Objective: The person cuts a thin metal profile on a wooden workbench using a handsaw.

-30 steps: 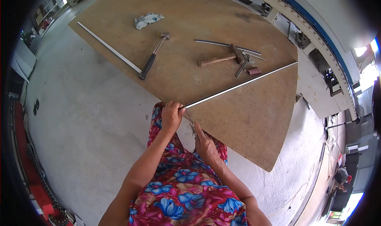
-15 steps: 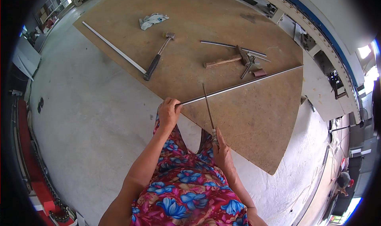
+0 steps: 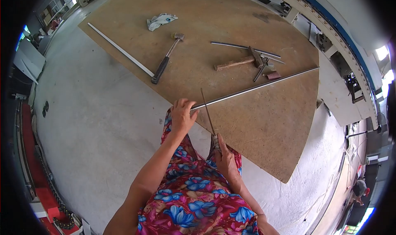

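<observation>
"If twelve o'clock is straight ahead, where does the long metal strip (image 3: 255, 87) lie?"

"On the surface (image 3: 264, 127), running from the left hand (image 3: 182, 117) toward a point between two and three o'clock."

"And that hand's fingers?"

"They are at the strip's near end, thumb spread apart; whether they grip it, I cannot tell."

"The right hand (image 3: 226, 157)?"

"Between four and five from the left one, fingers clenched round the handle of a thin rod (image 3: 209, 117). The rod slants toward half past eleven, crossing the strip in view; contact is unclear."

"What lies farther off?"

"From the left hand, a black-handled hammer (image 3: 161, 69) near half past eleven, a wooden-handled hammer (image 3: 236, 63) between one and two."
</observation>
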The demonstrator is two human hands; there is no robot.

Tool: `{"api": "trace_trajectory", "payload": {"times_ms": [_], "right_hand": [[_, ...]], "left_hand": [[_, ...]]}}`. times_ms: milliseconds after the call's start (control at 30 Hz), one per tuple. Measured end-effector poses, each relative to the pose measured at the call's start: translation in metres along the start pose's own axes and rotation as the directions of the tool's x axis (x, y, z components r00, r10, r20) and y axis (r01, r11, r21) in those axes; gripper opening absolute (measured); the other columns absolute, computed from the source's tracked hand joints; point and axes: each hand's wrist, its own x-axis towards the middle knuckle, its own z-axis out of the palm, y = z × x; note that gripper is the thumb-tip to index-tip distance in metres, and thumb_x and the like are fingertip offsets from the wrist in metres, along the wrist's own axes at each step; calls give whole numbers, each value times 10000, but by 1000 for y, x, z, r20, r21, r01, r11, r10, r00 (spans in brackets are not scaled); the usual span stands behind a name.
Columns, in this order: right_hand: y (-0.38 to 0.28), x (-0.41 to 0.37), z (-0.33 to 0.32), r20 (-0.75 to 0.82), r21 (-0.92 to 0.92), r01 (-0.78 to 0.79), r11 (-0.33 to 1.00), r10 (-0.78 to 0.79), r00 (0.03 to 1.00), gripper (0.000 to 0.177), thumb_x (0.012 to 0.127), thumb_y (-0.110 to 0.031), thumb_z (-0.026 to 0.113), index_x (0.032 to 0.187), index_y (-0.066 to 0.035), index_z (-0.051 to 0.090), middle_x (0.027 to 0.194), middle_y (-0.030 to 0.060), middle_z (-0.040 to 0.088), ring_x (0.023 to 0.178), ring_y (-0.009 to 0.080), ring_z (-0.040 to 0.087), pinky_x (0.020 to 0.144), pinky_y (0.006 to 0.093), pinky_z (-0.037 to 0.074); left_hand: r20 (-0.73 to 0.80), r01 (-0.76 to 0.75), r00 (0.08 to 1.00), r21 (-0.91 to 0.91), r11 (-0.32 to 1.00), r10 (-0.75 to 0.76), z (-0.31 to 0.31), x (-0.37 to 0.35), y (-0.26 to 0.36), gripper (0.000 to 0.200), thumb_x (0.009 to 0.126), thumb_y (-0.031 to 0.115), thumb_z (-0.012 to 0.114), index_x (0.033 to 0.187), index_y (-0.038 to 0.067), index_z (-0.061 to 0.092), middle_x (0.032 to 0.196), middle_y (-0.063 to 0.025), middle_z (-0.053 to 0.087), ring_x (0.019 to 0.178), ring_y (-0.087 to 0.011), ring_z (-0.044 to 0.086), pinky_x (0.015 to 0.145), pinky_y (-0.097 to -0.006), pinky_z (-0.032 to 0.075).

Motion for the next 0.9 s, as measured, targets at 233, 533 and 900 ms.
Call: {"api": "trace_trajectory", "payload": {"times_ms": [233, 533, 900], "right_hand": [[6, -2, -12, -42, -69, -121, 990, 118, 992, 560, 904, 8, 508, 1444, -44, 372, 1012, 271, 668, 952, 388, 675, 801, 403, 518], [16, -1, -18, -159, -84, -83, 993, 68, 985, 546, 918, -41, 528, 1443, -86, 388, 950, 303, 650, 894, 421, 670, 734, 434, 519], [16, 18, -15, -102, -153, 30, 988, -46, 994, 524, 931, -60, 520, 1441, -108, 406, 926, 310, 646, 900, 431, 667, 727, 440, 523]], "left_hand": [[27, -54, 998, 28, 998, 54, 18, 10, 17, 350, 730, 141, 778, 1059, 110, 662, 1045, -66, 572, 1001, -283, 553, 838, -435, 423], [88, -30, 996, 77, 997, 23, 35, 24, 15, 172, 760, 120, 736, 932, 120, 723, 911, -28, 602, 959, -251, 558, 818, -428, 403], [7, 90, 996, 183, 979, -93, -13, 16, -30, 156, 760, 102, 730, 913, 132, 712, 906, -29, 608, 957, -256, 561, 830, -435, 400]]}}
